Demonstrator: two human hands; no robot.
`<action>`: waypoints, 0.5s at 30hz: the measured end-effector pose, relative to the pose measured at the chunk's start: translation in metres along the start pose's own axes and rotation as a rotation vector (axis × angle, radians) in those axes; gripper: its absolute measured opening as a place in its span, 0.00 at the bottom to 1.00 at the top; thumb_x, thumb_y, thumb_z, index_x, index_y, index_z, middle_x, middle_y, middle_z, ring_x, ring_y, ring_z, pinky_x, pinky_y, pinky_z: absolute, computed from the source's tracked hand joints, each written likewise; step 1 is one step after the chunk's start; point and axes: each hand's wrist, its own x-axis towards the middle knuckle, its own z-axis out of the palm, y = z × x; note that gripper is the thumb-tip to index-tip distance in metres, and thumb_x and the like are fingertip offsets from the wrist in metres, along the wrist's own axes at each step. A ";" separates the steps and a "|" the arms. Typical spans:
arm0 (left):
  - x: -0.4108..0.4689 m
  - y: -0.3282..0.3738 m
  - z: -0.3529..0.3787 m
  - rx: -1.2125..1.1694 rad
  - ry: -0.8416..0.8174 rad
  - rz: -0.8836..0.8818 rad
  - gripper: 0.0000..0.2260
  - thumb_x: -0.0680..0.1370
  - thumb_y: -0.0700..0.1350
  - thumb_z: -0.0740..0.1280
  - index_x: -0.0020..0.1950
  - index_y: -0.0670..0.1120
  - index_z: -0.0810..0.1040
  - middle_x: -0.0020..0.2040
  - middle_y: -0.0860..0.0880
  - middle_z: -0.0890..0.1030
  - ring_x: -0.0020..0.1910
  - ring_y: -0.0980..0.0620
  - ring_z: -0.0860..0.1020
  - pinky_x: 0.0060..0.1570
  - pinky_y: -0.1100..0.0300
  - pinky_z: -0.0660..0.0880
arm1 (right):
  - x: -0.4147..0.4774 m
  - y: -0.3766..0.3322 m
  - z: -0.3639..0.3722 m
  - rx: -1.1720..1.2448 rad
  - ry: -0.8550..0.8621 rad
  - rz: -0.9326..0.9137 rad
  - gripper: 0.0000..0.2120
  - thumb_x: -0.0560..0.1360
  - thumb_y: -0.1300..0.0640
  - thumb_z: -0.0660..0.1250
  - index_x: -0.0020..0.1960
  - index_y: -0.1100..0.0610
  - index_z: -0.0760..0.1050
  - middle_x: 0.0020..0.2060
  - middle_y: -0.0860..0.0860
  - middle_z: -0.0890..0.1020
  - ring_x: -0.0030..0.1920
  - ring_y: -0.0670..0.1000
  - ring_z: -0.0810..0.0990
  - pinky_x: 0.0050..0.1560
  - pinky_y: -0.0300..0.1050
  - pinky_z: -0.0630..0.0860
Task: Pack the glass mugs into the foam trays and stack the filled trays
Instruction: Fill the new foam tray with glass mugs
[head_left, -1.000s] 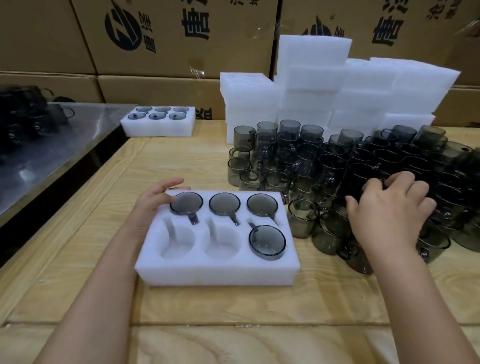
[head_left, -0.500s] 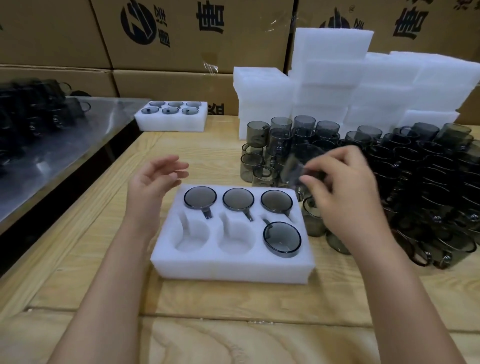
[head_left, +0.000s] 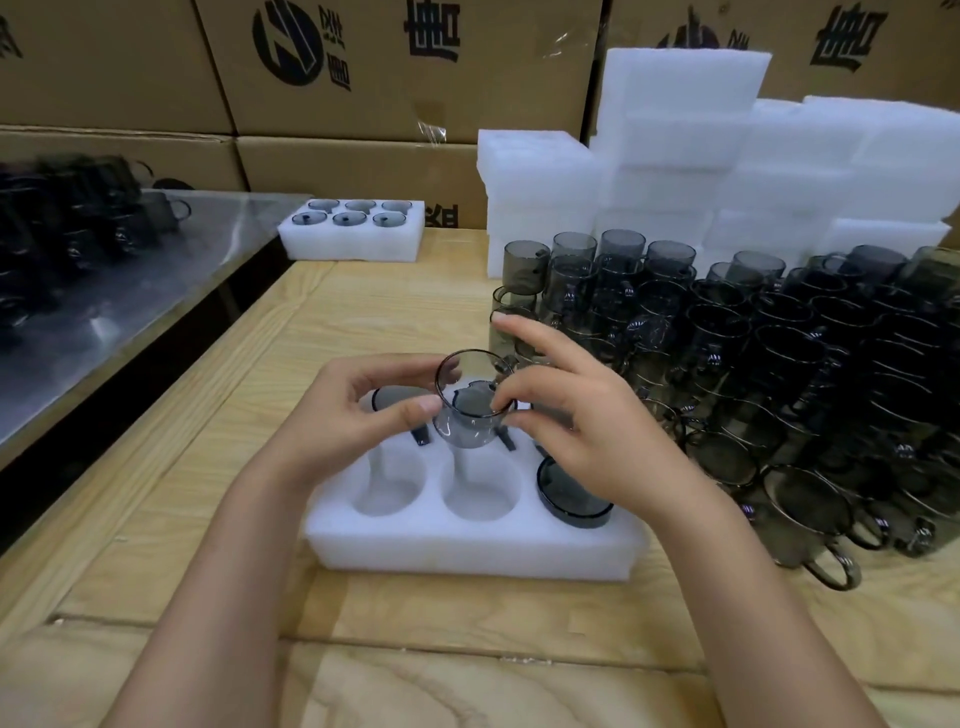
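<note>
Since a moment ago the right grip (head_left: 597, 441) has brought a glass mug (head_left: 466, 428) from the pile (head_left: 779, 364) on its right; the left grip (head_left: 343, 421) has joined, both clamped on it, tilted above the foam tray (head_left: 467, 551) beneath them.

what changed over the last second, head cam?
The right hand picked one mug out of the loose mugs and carried it left over the foam tray. The left hand left the tray's corner and now holds the mug too. Unchanged: the tray's two empty pockets and the seated mug beside them.
</note>
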 end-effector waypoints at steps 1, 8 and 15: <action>0.000 0.001 0.001 0.014 -0.007 0.011 0.14 0.70 0.41 0.73 0.54 0.49 0.81 0.51 0.53 0.85 0.50 0.48 0.82 0.44 0.63 0.79 | -0.001 0.000 0.001 0.053 -0.002 0.033 0.08 0.74 0.68 0.66 0.49 0.58 0.80 0.69 0.44 0.65 0.61 0.44 0.73 0.57 0.40 0.73; 0.001 0.003 0.001 0.130 0.100 0.097 0.15 0.62 0.48 0.78 0.45 0.47 0.82 0.44 0.50 0.84 0.43 0.52 0.81 0.47 0.64 0.76 | -0.004 -0.007 0.017 0.397 -0.019 0.159 0.23 0.73 0.64 0.68 0.61 0.43 0.72 0.61 0.46 0.69 0.62 0.40 0.71 0.63 0.33 0.68; 0.003 0.003 0.006 0.036 0.052 0.081 0.19 0.64 0.58 0.73 0.42 0.43 0.79 0.38 0.45 0.80 0.38 0.51 0.78 0.42 0.62 0.75 | -0.003 -0.010 0.021 0.471 -0.010 0.187 0.29 0.65 0.61 0.76 0.58 0.37 0.70 0.58 0.44 0.75 0.61 0.44 0.75 0.65 0.43 0.71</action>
